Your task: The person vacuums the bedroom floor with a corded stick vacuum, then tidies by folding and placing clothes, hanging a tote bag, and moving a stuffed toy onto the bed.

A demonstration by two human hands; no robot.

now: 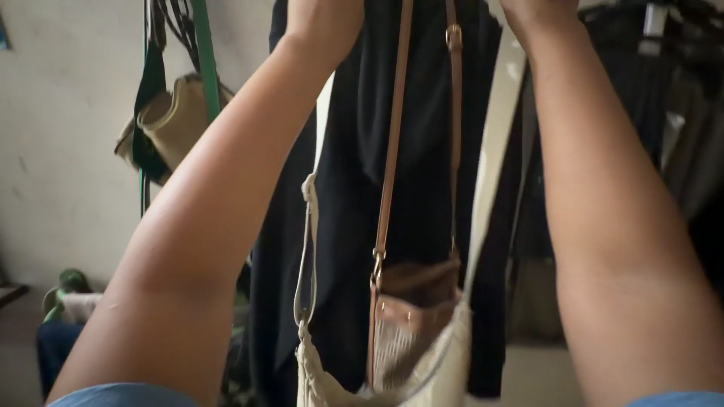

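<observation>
Both my arms reach straight up, and the frame's top edge cuts them off at the wrists. Only the base of my left hand [326, 13] and of my right hand [537, 10] shows; the fingers are out of sight. Between my arms hangs a small brown bag [411, 301] on a long tan strap [392, 136] that runs up toward my hands. A cream woven bag [445, 362] with a pale strap [308, 249] hangs around it. Whether either hand holds a strap cannot be seen.
Black garments [354, 188] hang behind the bags, and more dark clothes [679, 113] hang at the right. On the left a beige bag [177, 117] hangs from green straps [204, 53] against a pale wall [60, 151]. Green footwear [66, 290] lies low at the left.
</observation>
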